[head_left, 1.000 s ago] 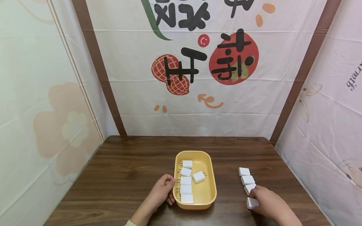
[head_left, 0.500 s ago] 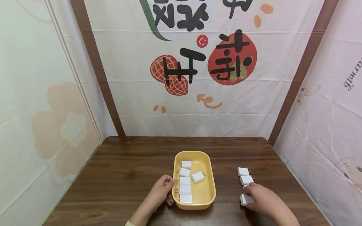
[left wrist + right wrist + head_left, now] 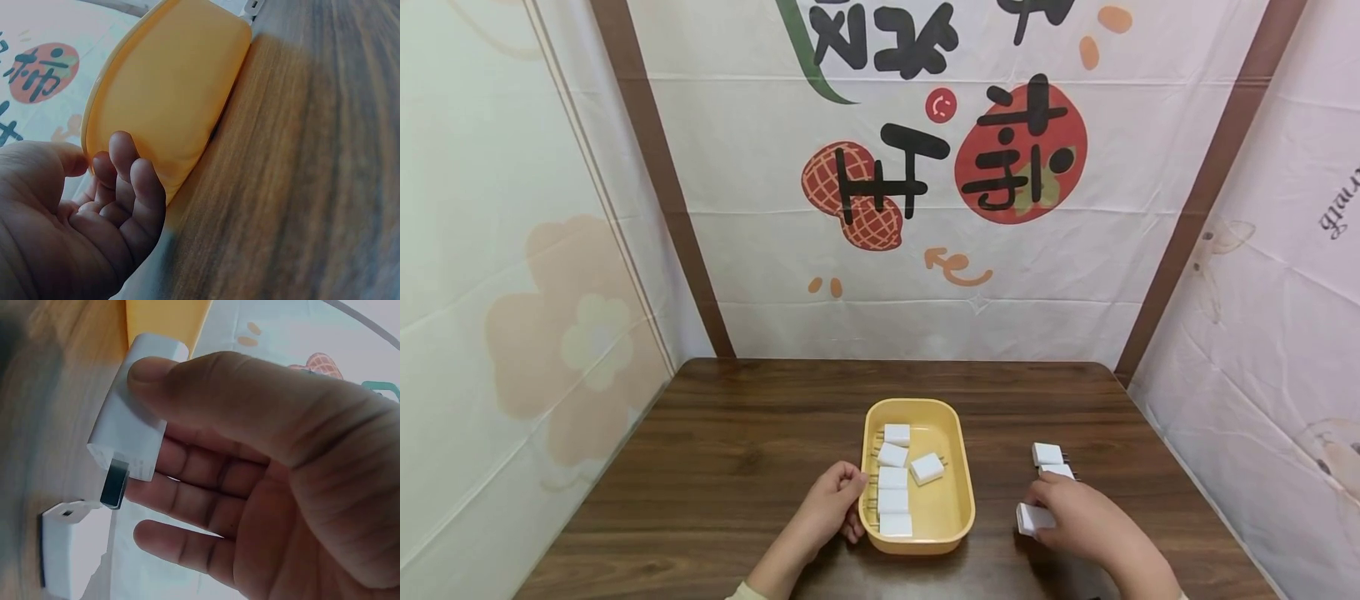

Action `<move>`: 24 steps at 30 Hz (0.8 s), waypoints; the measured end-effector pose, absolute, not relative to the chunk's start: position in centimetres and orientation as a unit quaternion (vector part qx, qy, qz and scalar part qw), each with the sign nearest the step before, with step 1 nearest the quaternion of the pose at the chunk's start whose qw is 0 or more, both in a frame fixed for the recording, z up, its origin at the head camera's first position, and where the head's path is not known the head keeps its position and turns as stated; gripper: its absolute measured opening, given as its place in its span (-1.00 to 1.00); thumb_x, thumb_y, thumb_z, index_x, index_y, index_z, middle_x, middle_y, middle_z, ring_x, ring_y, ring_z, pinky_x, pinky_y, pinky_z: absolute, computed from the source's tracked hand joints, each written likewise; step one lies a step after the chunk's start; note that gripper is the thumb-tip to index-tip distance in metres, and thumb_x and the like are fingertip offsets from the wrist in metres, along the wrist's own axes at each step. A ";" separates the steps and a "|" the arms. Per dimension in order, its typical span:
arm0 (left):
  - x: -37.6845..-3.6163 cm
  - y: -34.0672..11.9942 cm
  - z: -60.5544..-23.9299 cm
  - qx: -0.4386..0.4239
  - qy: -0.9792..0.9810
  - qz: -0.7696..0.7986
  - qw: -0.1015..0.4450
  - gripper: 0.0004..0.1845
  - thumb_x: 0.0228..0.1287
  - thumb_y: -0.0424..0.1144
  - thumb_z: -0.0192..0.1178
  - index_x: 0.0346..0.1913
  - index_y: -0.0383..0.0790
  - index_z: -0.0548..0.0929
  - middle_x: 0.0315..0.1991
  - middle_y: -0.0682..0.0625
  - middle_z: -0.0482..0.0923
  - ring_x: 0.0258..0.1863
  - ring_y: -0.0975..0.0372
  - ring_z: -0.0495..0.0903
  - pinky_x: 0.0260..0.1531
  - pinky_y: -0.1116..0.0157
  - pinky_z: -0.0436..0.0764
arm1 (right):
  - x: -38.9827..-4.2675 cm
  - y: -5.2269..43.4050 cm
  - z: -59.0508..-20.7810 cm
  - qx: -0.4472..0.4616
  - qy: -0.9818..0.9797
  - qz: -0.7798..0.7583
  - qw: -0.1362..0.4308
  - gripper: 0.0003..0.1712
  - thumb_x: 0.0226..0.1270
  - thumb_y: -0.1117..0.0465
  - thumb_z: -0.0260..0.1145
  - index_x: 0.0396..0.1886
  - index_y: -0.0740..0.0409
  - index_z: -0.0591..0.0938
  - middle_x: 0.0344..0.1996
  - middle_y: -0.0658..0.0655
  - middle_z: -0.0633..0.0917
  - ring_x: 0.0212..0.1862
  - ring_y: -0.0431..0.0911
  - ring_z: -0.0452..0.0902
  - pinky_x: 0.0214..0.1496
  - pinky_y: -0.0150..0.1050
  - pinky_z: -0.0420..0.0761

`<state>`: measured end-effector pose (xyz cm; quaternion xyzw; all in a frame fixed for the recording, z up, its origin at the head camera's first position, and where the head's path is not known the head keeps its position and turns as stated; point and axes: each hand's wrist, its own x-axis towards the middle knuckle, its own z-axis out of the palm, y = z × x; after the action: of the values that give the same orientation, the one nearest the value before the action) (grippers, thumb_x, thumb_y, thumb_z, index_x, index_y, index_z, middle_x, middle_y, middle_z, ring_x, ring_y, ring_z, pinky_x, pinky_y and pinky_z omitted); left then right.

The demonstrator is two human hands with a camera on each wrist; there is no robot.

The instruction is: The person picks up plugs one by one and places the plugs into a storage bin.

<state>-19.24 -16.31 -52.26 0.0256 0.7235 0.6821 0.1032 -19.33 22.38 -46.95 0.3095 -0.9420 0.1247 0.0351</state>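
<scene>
My right hand (image 3: 1078, 517) pinches a white charger plug (image 3: 1033, 519) between thumb and fingers, to the right of the yellow tub. In the right wrist view, the plug's prongs (image 3: 115, 483) point away from the tub. Another white charger (image 3: 70, 550) lies just beyond it. My left hand (image 3: 832, 504) grips the rim of the yellow tub (image 3: 967, 492) at its left side, thumb at the edge and fingers against the outer wall (image 3: 169, 81). Inside the tub, several white chargers (image 3: 892, 501) form a column along the left wall, and one charger (image 3: 927, 468) lies apart.
Beyond my right hand, two white chargers (image 3: 1047, 454) show on the dark wooden table (image 3: 760, 417), the nearer one partly covered by the hand. Printed fabric (image 3: 760, 275) hangs behind the table and along both sides.
My right hand has moved left with a charger plug, drawing it away from the row and toward the tub. The left hand has stayed at the tub's rim.
</scene>
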 end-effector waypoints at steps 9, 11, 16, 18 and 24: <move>-19.2 -16.3 -52.1 0.026 0.723 0.682 0.103 -0.67 0.62 -0.14 0.02 0.02 -0.44 0.38 -0.58 -0.03 0.54 -0.68 0.23 0.56 -0.68 0.32 0.60 | -19.7 20.9 -45.6 0.323 -0.938 0.107 0.060 -0.66 -0.07 0.19 0.64 -0.30 -0.07 0.68 -0.29 -0.19 0.59 -0.27 -0.32 0.51 -0.27 -0.28 0.60; -19.2 -16.3 -52.1 0.025 0.724 0.681 0.103 -0.67 0.62 -0.14 0.02 0.02 -0.43 0.39 -0.58 -0.03 0.54 -0.68 0.23 0.56 -0.68 0.31 0.61 | -19.7 20.6 -45.3 0.327 -0.937 0.105 0.063 -0.67 -0.06 0.19 0.64 -0.30 -0.08 0.68 -0.30 -0.20 0.58 -0.28 -0.32 0.51 -0.27 -0.28 0.59; -19.2 -16.3 -52.1 0.026 0.725 0.680 0.103 -0.68 0.63 -0.15 0.01 0.02 -0.43 0.39 -0.58 -0.03 0.54 -0.68 0.23 0.56 -0.68 0.31 0.61 | -19.9 19.9 -44.8 0.330 -0.936 0.106 0.062 -0.69 -0.05 0.18 0.63 -0.30 -0.07 0.68 -0.30 -0.20 0.57 -0.28 -0.32 0.49 -0.28 -0.28 0.58; -19.2 -16.3 -52.1 0.027 0.725 0.680 0.103 -0.68 0.63 -0.16 0.01 0.02 -0.44 0.39 -0.58 -0.03 0.54 -0.68 0.23 0.56 -0.68 0.31 0.61 | -19.9 19.6 -44.5 0.331 -0.935 0.108 0.062 -0.69 -0.04 0.18 0.62 -0.30 -0.07 0.68 -0.30 -0.19 0.57 -0.28 -0.32 0.48 -0.28 -0.29 0.58; -19.2 -16.3 -52.1 0.028 0.726 0.680 0.101 -0.68 0.62 -0.15 0.01 0.02 -0.44 0.39 -0.58 -0.05 0.54 -0.68 0.23 0.56 -0.68 0.32 0.60 | -20.1 18.5 -43.9 0.340 -0.931 0.112 0.066 -0.69 -0.03 0.18 0.62 -0.28 -0.06 0.69 -0.31 -0.18 0.56 -0.31 -0.32 0.48 -0.30 -0.31 0.57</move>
<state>-19.20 -16.32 -52.11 0.0282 0.7258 0.6798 0.1015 -20.06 18.50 -43.87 0.3403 -0.9313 0.1120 0.0655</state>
